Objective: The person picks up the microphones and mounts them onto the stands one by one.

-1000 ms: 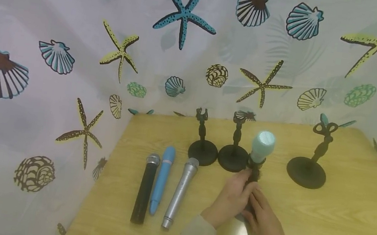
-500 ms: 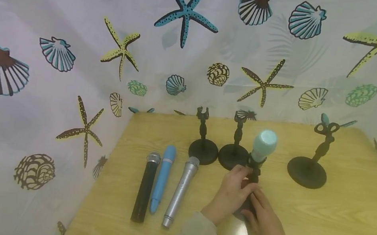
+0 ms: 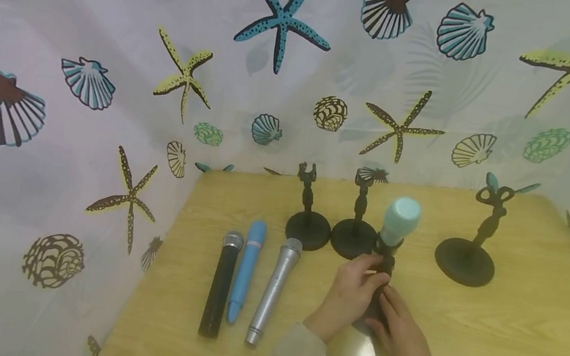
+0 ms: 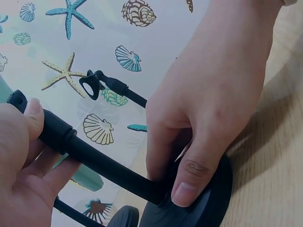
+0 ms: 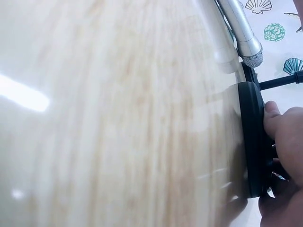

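A black desktop microphone stand (image 3: pixel 384 272) is between my two hands, with a pale teal microphone (image 3: pixel 401 218) upright in its clip. My left hand (image 3: pixel 347 296) pinches the stand's pole at the collar under the clip; the left wrist view shows its thumb and fingers round that collar (image 4: pixel 57 130). Lower down, my right hand (image 3: pixel 406 347) holds the stand at its foot. Its thumb presses on the round base (image 4: pixel 208 208), while its other fingers are partly hidden behind the pole. The right wrist view shows the edge of the base (image 5: pixel 252 142) beside that thumb.
Left of my hands lie a black microphone (image 3: pixel 219 290), a blue microphone (image 3: pixel 246 276) and a silver microphone (image 3: pixel 273 295). Two black stands (image 3: pixel 307 230) (image 3: pixel 355 238) are behind, another stand (image 3: pixel 465 261) at right. A shell-patterned curtain (image 3: pixel 273 109) hangs behind the wooden table (image 3: pixel 525 333).
My left fingers have loosened, shifted and closed again on the pole near the collar. The teal microphone's head has turned or tilted slightly. My right hand has stayed at the base.
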Action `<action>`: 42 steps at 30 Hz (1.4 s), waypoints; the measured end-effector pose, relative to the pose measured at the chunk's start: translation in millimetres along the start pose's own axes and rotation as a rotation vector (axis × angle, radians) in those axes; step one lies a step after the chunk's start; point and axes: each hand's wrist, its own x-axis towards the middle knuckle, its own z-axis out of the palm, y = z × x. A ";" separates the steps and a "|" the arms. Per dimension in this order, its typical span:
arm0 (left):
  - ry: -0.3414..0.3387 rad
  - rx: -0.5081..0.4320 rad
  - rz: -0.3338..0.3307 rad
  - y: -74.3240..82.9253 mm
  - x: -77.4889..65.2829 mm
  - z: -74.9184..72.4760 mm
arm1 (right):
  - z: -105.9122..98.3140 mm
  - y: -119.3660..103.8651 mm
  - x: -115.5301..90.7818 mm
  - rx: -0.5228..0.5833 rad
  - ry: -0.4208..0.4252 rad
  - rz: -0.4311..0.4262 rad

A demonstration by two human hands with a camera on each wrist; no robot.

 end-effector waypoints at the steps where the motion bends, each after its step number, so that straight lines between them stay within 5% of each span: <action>1: -0.003 -0.015 -0.019 0.4 0.2 -0.3 | 0.6 0.6 -0.1 0.000 0.002 -0.003; 8: -0.007 0.076 -0.016 0.7 3.5 0.5 | -5.0 0.0 3.1 0.043 -0.080 0.063; 14: -0.010 0.096 0.018 -0.5 3.4 1.8 | -30.5 4.2 22.1 0.219 -0.218 0.208; 25: 0.003 -0.004 0.039 -0.5 3.4 0.1 | -84.4 -16.9 70.5 0.327 -0.052 0.263; 35: 0.051 0.045 0.036 -2.8 2.4 0.9 | -84.1 -29.2 76.9 0.444 -0.007 0.251; 42: 0.063 0.059 0.075 -4.4 1.2 4.2 | -80.5 -30.1 77.8 0.364 0.066 0.263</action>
